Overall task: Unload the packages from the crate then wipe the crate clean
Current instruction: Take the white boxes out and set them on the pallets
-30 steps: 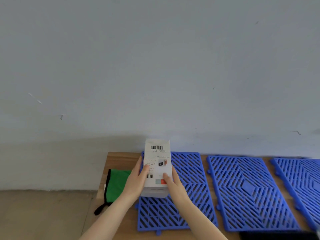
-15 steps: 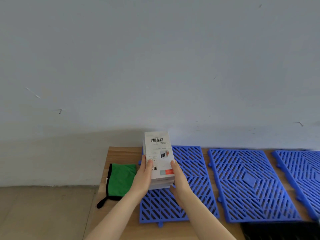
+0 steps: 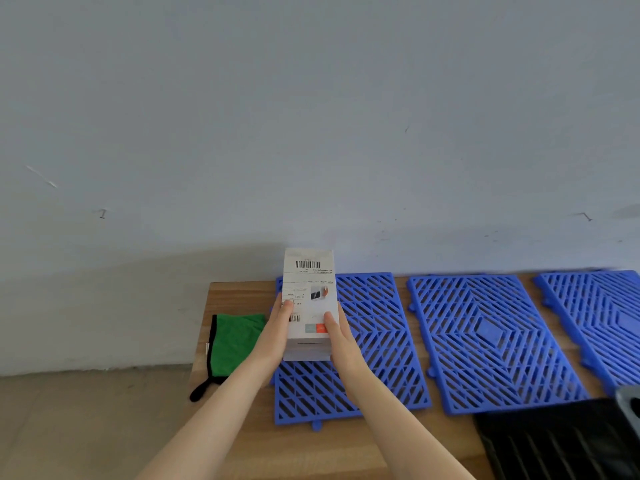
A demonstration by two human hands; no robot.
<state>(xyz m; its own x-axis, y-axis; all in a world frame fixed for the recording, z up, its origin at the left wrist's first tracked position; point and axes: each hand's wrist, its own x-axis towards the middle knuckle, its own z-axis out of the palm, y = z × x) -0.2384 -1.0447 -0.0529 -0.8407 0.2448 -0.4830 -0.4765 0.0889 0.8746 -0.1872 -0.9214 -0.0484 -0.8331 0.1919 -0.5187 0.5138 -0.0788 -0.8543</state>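
Grasping the white package (image 3: 310,292) with the left grip (image 3: 277,327) and the right grip (image 3: 341,337), one on each long side, thumbs laid flat over the labelled top face, fingers curled down the flanks and mostly hidden. Holding it level, long axis pointing away from the body toward the wall (image 3: 311,133), barcode end farthest off. Squarely between the two grips, so neither nearer than the other.

Directly beneath, the leftmost blue mat (image 3: 381,341), lying flat on the wooden table (image 3: 346,455). Cannot tell whether the package base already touches the mat or hangs just above it. Judging by that, probably setting this package down: little more than a straight lowering and a letting go on both sides, keeping the long axis in line with the mat's length.

Further right, a middle mat (image 3: 485,334) and a third mat (image 3: 595,313), side by side, each apart from its neighbour. At the lower right edge, the black crate (image 3: 554,441), only partly in view, contents not visible, nearer the right grip. On the left end of the table, just beside the left grip, a green cloth (image 3: 239,341), likely meant for the wiping, not yet taken up.
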